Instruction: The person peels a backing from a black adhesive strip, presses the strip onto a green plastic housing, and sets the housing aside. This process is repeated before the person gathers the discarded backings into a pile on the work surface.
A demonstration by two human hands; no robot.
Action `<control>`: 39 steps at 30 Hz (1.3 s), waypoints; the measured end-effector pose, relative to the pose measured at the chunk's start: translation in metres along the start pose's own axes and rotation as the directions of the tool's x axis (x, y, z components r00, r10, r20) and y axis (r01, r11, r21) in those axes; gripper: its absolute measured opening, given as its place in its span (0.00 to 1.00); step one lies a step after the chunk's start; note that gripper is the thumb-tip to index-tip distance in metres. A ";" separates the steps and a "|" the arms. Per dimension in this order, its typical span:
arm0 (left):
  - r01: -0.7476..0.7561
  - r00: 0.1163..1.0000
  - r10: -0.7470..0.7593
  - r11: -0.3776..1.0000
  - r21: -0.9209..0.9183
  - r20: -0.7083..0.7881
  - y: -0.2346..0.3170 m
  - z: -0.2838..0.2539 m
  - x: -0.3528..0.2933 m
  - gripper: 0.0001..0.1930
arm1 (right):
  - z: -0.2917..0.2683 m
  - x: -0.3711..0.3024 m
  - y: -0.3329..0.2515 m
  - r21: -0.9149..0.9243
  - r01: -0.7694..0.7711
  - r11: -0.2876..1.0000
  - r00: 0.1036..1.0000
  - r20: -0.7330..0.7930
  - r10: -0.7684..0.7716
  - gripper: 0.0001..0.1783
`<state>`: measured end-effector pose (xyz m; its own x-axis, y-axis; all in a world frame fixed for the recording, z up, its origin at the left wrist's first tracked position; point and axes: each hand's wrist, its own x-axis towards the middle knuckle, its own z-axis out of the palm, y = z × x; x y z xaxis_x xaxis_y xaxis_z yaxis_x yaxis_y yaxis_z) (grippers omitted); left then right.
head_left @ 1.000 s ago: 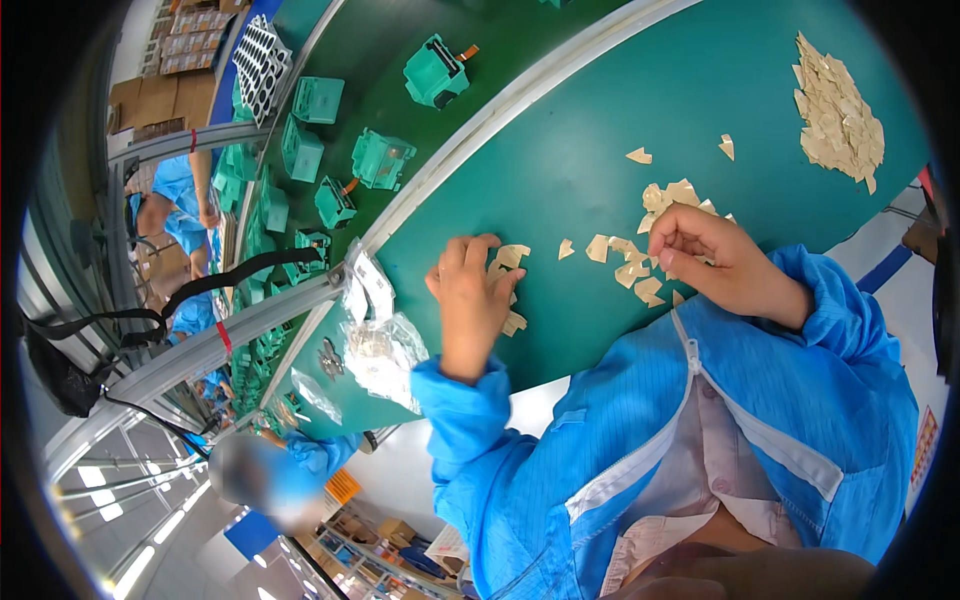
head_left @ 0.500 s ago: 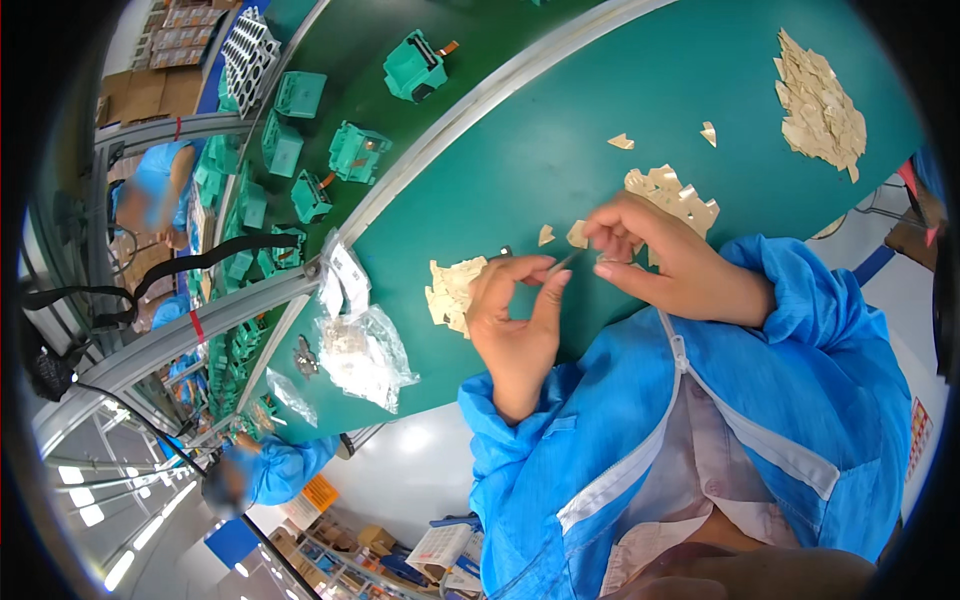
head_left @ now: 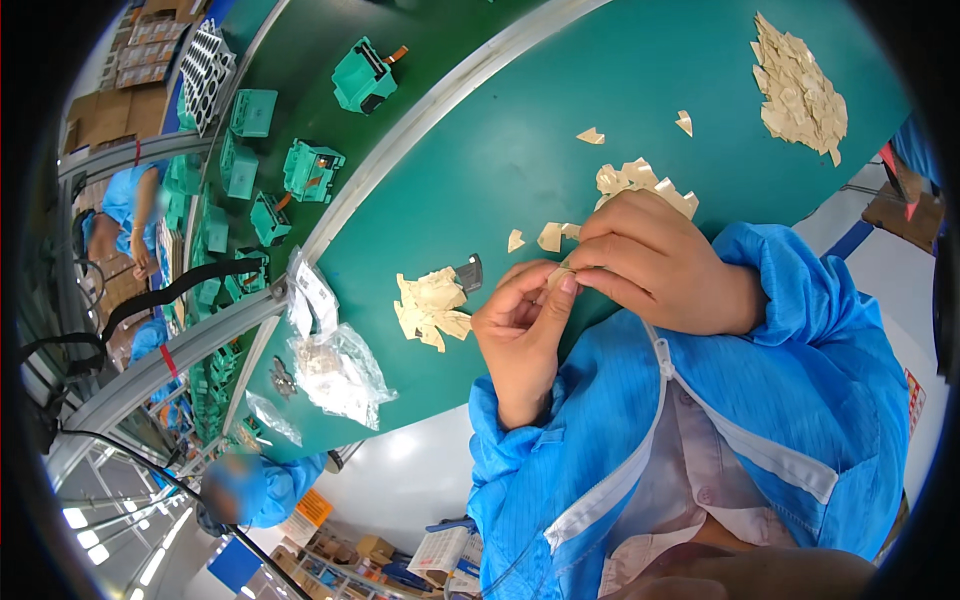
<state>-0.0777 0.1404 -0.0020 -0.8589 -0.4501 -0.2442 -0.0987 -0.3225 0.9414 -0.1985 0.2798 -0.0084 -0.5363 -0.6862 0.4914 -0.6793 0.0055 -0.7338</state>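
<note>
My left hand (head_left: pixel 525 325) is closed, with thumb and forefinger pinching a small thin piece (head_left: pixel 560 271) whose kind I cannot make out. My right hand (head_left: pixel 665 262) meets it there, its fingertips pressed together at the same spot; they hide most of what they grip. Just beyond the right hand lies a pile of shiny beige flakes (head_left: pixel 640 178). Two small beige pieces (head_left: pixel 549 237) rest on the green table near the fingertips. Left of my left hand sits another heap of beige flakes (head_left: pixel 432 303), beside a flat dark grey part (head_left: pixel 469 273).
A larger beige pile (head_left: pixel 800 90) lies at the far right. Clear plastic bags (head_left: pixel 340 375) and a small dark part (head_left: pixel 283 378) are at the table's left end. Beyond a metal rail (head_left: pixel 420 120), green housings (head_left: pixel 363 78) stand on a green belt. Co-workers (head_left: pixel 130 205) sit at left.
My right hand has come in to my left, and their fingertips now meet around the small piece. The view has shifted slightly, uncovering the dark grey part beside the left heap.
</note>
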 end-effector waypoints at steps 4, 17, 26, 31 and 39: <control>-0.030 0.999 0.034 0.993 0.110 -0.034 0.000 0.004 -0.004 0.08 | 0.000 -0.002 0.000 -0.070 -0.009 0.998 1.000 0.014 0.010 0.08; -0.239 0.966 0.259 0.885 0.399 0.004 -0.007 0.013 0.001 0.09 | 0.006 -0.003 0.005 0.145 -0.232 0.962 0.973 0.022 0.231 0.06; 0.130 0.982 -0.155 0.969 -0.212 -0.105 -0.001 0.015 0.005 0.07 | -0.014 -0.003 0.016 0.760 -0.575 0.301 0.768 0.376 0.518 0.14; 0.030 0.997 -0.045 0.977 -0.212 -0.065 -0.021 0.014 0.006 0.08 | 0.003 -0.008 0.008 0.702 -0.567 0.431 0.797 0.334 0.503 0.09; 0.093 0.995 -0.088 0.982 -0.162 0.036 -0.009 0.009 0.005 0.07 | -0.012 0.000 0.017 0.310 -0.347 0.885 0.933 0.207 0.293 0.08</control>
<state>-0.0863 0.1486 -0.0094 -0.8645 -0.3897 -0.3175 -0.0950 -0.4937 0.8645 -0.2164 0.2884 -0.0149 -0.5958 -0.7896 0.1464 -0.2599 0.0171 -0.9655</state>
